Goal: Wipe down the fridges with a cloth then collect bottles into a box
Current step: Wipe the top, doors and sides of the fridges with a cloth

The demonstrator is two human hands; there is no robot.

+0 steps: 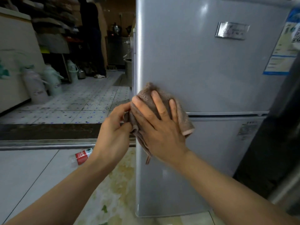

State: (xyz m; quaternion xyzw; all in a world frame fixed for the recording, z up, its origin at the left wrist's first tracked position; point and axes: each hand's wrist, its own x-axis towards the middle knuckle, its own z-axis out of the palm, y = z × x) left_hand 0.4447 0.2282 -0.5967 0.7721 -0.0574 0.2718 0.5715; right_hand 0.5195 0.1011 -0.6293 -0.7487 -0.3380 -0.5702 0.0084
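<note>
A silver two-door fridge (pixel 203 65) fills the right half of the view. My right hand (pixel 159 125) lies flat on a brown cloth (pixel 183 117) and presses it against the lower left of the upper door, near the seam between the doors. My left hand (pixel 113 130) pinches the cloth's hanging left edge beside the fridge's corner. A clear plastic bottle with a red label (pixel 82 157) lies on the floor to the left, partly hidden behind my left wrist.
A dark fridge or cabinet (pixel 279 127) stands close on the right. A raised metal door threshold (pixel 48 143) crosses the floor. Beyond it stand several thermos flasks (pixel 37 85), a white chest freezer (pixel 14 59) and a person (pixel 92 38) at the back.
</note>
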